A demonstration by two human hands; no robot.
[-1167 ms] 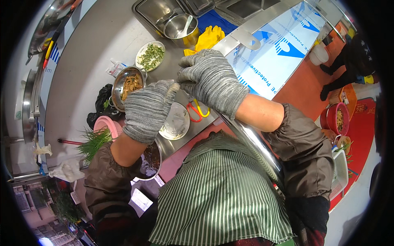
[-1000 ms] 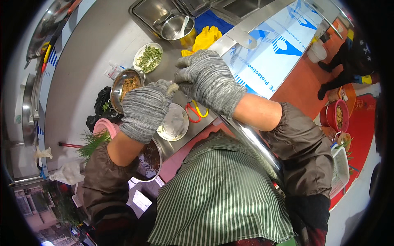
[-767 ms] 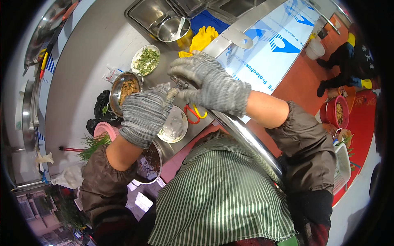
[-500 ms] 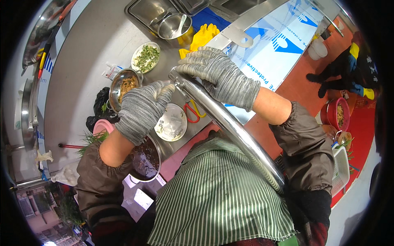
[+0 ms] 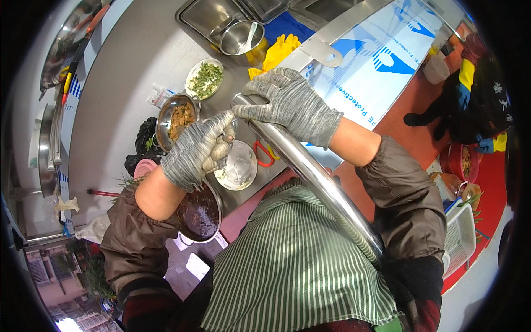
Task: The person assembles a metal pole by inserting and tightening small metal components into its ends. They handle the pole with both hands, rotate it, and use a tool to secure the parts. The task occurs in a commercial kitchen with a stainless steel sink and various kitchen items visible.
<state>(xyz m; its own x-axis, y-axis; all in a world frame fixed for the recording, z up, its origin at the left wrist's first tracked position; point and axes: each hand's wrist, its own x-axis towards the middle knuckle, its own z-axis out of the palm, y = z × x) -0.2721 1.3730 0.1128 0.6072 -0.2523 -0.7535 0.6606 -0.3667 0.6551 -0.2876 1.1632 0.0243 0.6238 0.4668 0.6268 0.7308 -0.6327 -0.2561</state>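
A long shiny metal tube (image 5: 310, 164) slants from against my striped apron up to my hands. My right hand (image 5: 296, 105), in a grey knit glove, is closed round its upper end, thumb across the tube. My left hand (image 5: 200, 148), gloved alike, is curled just left of that end, its thumb and forefinger meeting my right thumb. What its fingers hold, if anything, is hidden. Below the hands lie a whitish plate (image 5: 240, 171) with scraps and red-and-yellow scissors (image 5: 261, 156). A metal bowl of brown food (image 5: 180, 119) stands beyond my left hand.
Farther back are a plate of chopped greens (image 5: 204, 79), a steel pot (image 5: 235, 41) with a white spoon and yellow gloves (image 5: 282, 51). A pot of dark liquid (image 5: 200, 216) sits under my left forearm. At right, another person (image 5: 470, 105) stands by a red tub (image 5: 460, 163).
My left hand has come off the tube's end and turned, its fingers curling in. My right hand's thumb now lies across the tube. The view has shifted slightly.
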